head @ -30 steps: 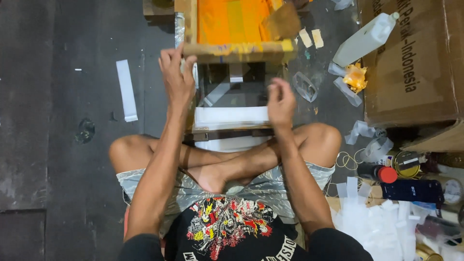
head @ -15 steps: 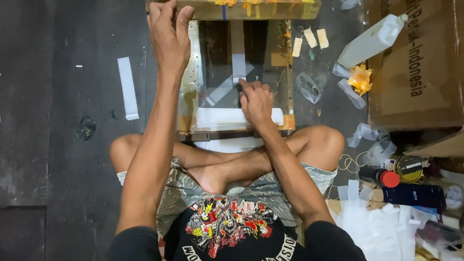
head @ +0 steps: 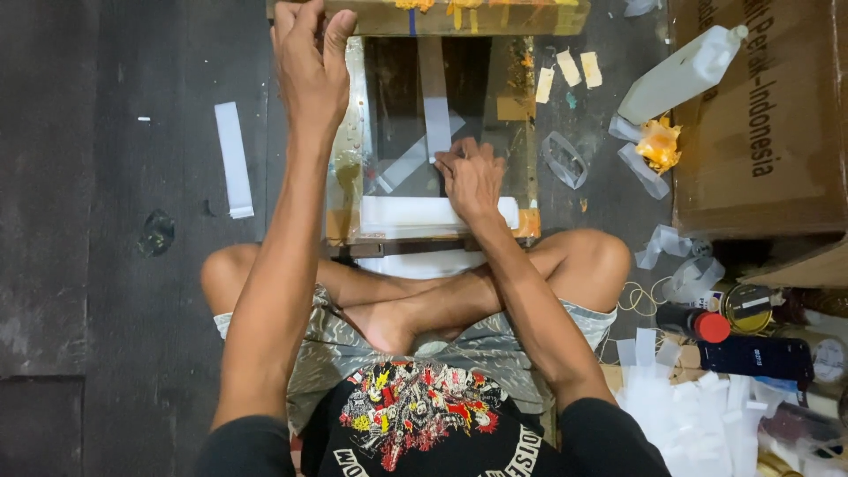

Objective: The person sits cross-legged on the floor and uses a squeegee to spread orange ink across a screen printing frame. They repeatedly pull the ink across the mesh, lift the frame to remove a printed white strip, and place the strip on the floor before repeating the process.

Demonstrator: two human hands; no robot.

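Observation:
I sit cross-legged on a dark floor before a printing stand with a dark glass plate. My left hand is stretched forward and grips the left corner of a paint-stained wooden frame, which is raised at the top edge of view. My right hand rests on the plate, fingertips bunched on the lower end of a white strip that lies along the glass. Another strip crosses it diagonally. A white pad lies along the plate's near edge.
A large cardboard box stands at right, with a white plastic bottle and a yellow-stained rag beside it. Loose tape pieces, cans and a red-capped bottle crowd the right. One white strip lies on the floor at left.
The wooden frame has swung up and away, my left hand rising with it. My right hand came down from the stand's front edge onto the glass and the white strip.

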